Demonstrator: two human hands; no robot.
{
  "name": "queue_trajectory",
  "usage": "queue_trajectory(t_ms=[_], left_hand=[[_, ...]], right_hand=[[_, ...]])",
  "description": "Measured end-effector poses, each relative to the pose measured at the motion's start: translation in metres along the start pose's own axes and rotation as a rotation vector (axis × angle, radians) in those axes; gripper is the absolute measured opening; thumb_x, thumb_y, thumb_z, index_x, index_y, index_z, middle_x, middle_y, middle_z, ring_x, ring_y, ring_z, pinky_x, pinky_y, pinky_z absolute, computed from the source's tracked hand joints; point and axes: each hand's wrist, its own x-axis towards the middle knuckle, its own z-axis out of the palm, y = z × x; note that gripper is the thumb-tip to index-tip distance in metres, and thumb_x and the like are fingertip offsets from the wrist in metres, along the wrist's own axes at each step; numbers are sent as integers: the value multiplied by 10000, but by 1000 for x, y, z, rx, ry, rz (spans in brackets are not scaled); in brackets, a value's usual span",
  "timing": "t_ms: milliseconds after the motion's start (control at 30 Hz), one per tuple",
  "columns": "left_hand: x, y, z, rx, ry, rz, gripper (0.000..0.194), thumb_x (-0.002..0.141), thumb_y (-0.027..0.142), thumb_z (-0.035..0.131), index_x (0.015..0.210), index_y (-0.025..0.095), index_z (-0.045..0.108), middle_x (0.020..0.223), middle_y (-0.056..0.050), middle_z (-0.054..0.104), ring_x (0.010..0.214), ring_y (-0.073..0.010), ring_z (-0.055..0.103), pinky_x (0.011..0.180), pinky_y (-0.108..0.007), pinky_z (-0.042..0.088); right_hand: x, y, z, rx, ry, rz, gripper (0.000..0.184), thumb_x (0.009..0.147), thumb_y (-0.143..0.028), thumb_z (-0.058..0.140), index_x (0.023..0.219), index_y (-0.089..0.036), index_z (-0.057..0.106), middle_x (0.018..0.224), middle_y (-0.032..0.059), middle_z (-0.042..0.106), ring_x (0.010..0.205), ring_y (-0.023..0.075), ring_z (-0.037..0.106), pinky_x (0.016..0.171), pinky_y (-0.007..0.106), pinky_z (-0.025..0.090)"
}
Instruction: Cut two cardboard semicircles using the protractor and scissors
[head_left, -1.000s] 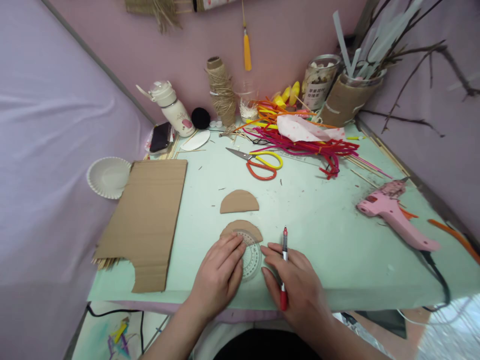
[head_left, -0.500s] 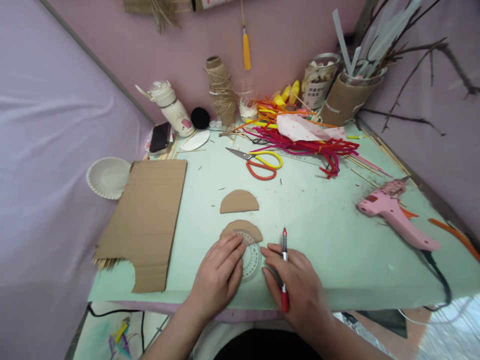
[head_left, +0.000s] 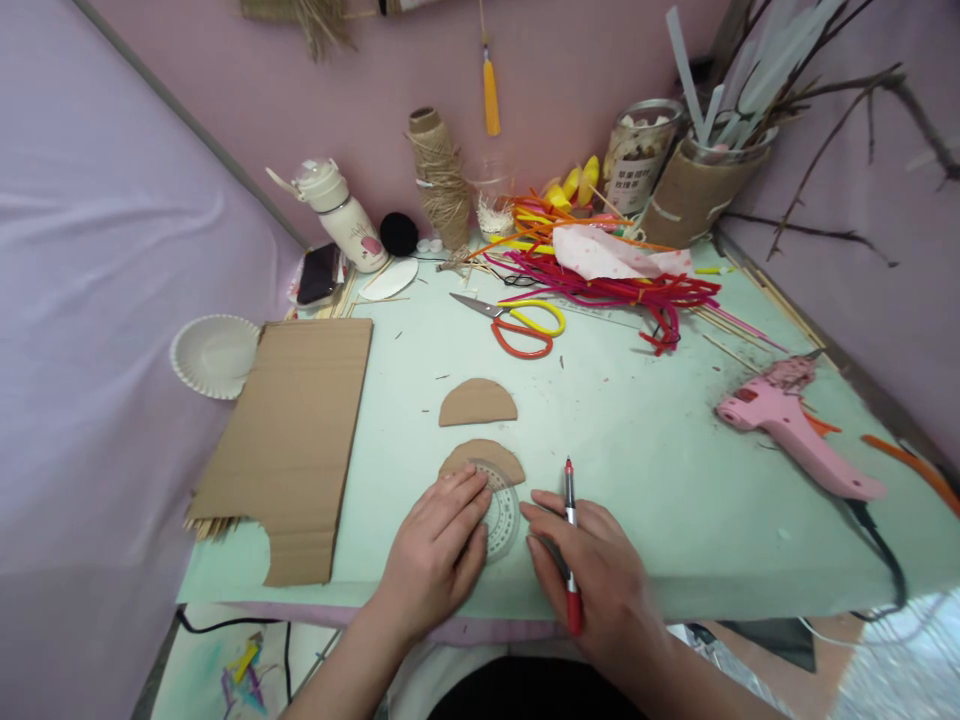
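My left hand [head_left: 439,535] lies over a clear plastic protractor [head_left: 504,518], fingers together and pressing on it; part of the protractor is hidden under the hand. The protractor's upper edge overlaps a half-round piece of cardboard [head_left: 491,452]. Just beyond sits a second cardboard half-disc [head_left: 478,403], flat on the table. My right hand [head_left: 596,565] rests to the right of the protractor with a red-capped pen [head_left: 570,490] held among its fingers, tip pointing away from me. Its thumb and forefinger come close to the protractor's right edge.
On the left lies a large cut cardboard sheet [head_left: 300,430], partly over a white paper plate [head_left: 217,357]. Scissors [head_left: 517,325] lie beyond the half-discs. A pink glue gun [head_left: 799,425] is at right. Pipe cleaners [head_left: 607,285], twine [head_left: 441,185] and a bottle [head_left: 345,220] stand behind.
My right hand and the pen have shifted very slightly, the pen's cap end moving a little toward me. My left hand stays on the protractor.
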Motion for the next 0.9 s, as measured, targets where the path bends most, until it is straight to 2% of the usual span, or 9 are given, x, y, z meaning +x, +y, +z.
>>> queue_trajectory(t_ms=[233,433,900], left_hand=[[0,0,-1,1,-19,3,457,839,73,547,1291,135,527,1294,-155,609,1291,-269,497,1055,-466,459],[0,0,-1,-7,-21,1,452,834,75,555,1283,125,537,1289,-162,610,1286,-269,501,1057,-459,456],[1,1,0,-10,-8,-1,448,834,65,560,1277,125,535,1280,-155,615,1283,-267,499,1053,-467,459]], right_hand=[[2,0,-1,13,26,-2,267,887,-112,530,1135,-194,586,945,96,723,1010,247,671,817,397,551],[6,-2,-1,-45,-21,19,212,898,-154,524,1084,-195,617,1020,104,725,1016,238,669,827,386,550],[8,-4,-2,-58,-17,-6,189,893,-145,534,1061,-188,610,1012,107,729,1017,239,668,800,377,545]])
